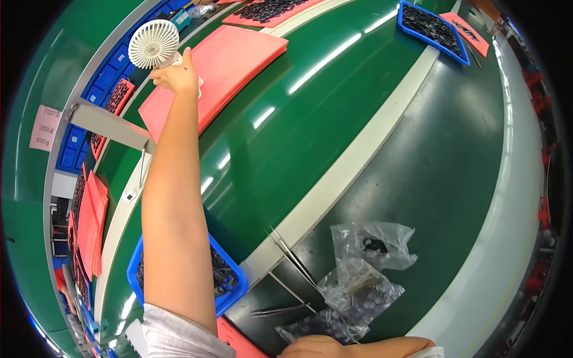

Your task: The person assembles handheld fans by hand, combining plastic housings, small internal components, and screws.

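Observation:
My left hand (pixel 178 74), its arm stretched far forward, is closed around a small white handheld fan (pixel 153 45). The round slotted head of the fan faces me, and part of its white body shows beside the wrist. Under the hand lies a stack of pink sheets (pixel 239 56). Along the lower edge rests my right hand (pixel 313 347), its fingers hidden. Just beyond it are clear plastic bags (pixel 358 292) with small pieces inside; one bag holds a black part (pixel 374 245). Metal tweezers (pixel 293 258) lie beside the bags.
A blue tray of black parts (pixel 225 277) sits partly under my left forearm. Another blue tray (pixel 433 30) stands at the far right, beside a pink sheet (pixel 465 33) with black pieces. Pink sheets (pixel 92 224) and blue bins (pixel 74 143) line the left. A pale strip (pixel 358 161) crosses the green table.

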`<state>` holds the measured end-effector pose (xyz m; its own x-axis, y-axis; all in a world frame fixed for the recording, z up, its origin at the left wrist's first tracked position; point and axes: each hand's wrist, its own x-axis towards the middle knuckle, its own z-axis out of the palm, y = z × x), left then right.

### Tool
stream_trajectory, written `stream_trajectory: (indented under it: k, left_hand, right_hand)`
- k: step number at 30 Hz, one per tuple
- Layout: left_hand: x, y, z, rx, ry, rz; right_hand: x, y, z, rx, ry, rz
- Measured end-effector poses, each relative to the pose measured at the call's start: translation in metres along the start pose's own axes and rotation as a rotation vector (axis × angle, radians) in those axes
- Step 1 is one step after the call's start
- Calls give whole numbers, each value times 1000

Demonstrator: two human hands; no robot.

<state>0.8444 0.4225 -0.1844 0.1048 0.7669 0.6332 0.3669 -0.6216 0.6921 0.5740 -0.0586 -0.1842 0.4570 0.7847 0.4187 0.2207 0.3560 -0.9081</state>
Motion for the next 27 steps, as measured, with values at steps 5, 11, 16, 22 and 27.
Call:
stream_trajectory:
  k: [5,11,16,22,27]
  left_hand:
    - [24,3,20,-53,70,-70]
    - [43,-33,44,59,205,-31]
    - [51,-55,43,-43,146,7]
    - [29,-47,46,-138,55,15]
    - [41,-68,41,-135,-120,22]
  right_hand:
    - [3,-1,1,127,43,141]
    - [2,5,4,301,111,216]
    - [8,-3,-3,375,26,371]
    - [7,0,-3,315,55,338]
    - [-4,4,0,423,27,350]
